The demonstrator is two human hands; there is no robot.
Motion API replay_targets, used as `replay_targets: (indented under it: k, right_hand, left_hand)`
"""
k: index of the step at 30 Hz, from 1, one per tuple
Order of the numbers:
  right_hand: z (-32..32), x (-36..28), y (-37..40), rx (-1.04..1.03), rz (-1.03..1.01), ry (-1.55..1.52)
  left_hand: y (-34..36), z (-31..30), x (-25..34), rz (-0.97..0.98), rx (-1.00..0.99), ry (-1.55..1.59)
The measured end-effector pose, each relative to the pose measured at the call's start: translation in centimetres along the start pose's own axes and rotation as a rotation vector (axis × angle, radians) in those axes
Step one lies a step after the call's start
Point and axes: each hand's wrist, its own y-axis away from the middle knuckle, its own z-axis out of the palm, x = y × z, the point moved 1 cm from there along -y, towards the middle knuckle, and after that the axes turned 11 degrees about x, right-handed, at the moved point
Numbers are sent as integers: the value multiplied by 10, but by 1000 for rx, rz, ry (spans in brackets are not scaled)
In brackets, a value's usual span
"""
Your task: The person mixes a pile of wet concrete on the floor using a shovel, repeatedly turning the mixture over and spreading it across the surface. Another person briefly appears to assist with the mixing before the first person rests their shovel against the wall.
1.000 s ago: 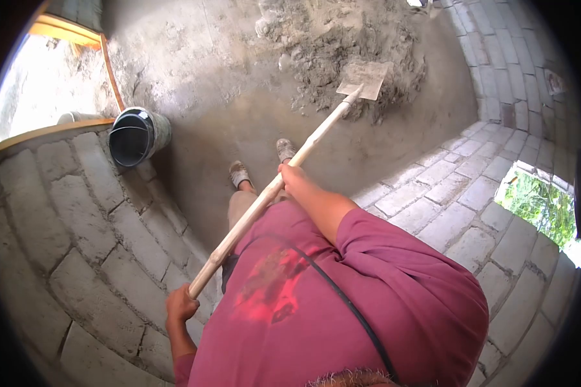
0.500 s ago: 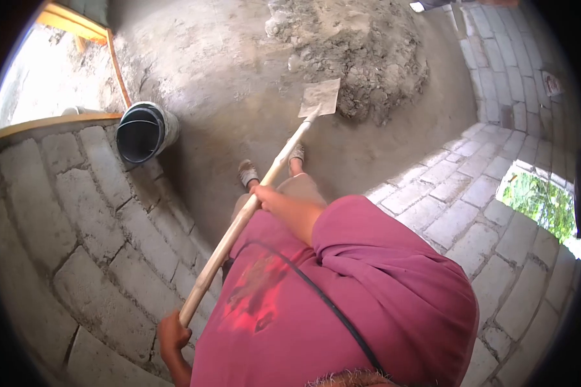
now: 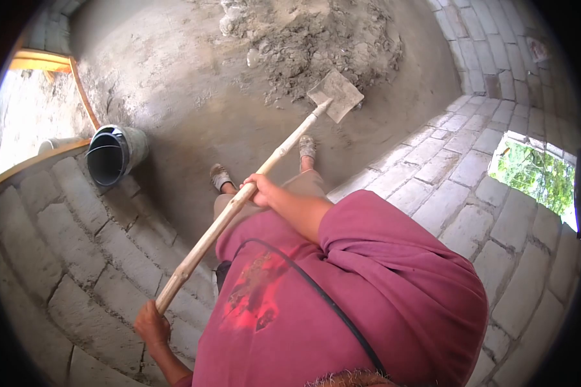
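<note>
A shovel (image 3: 208, 240) with a long pale wooden handle slants from lower left to upper right in the head view. My left hand (image 3: 152, 324) is closed round the end of the handle. Farther along, my right hand (image 3: 257, 189) grips the shaft at about its middle, in front of my body. The flat square blade (image 3: 337, 95) has grey residue on it and overlaps the near edge of a heap of wet grey mortar (image 3: 329, 45). My feet stand apart on either side of the shaft.
Two nested buckets (image 3: 117, 156) lean by the block wall (image 3: 77, 271) on the left. A wooden frame (image 3: 42, 61) borders a bright opening there. Another block wall (image 3: 458, 174) with a window opening (image 3: 534, 171) runs along the right. Grey mortar smears the floor (image 3: 187, 90).
The shovel blade has turned and moved right and slightly down, lying against the heap's near edge. My left hand has shifted left and up with the handle. The view has shifted somewhat.
</note>
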Motion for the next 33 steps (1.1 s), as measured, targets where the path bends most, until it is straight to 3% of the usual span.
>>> replay_targets:
  k: [10,13,19,23,26,29,33]
  right_hand:
    - [-190,-95,3,104,319,-117]
    - [-236,-125,-1,198,331,-30]
    - [-273,-187,-17,255,280,37]
    - [-297,-261,-41,429,60,173]
    - [-336,-265,-58,256,-72,239]
    - [-333,-253,-61,347,-103,203]
    - [-273,-247,3,538,-172,280]
  left_hand:
    - [81,-44,246,-69,7,-221]
    - [111,-41,318,-144,-122,-210]
    - [127,-1,391,-229,-162,-157]
    - [127,49,456,-252,-127,-20]
    - [150,70,473,-288,-167,62]
    - [159,78,464,-345,-193,70]
    - [163,98,431,-350,-345,166]
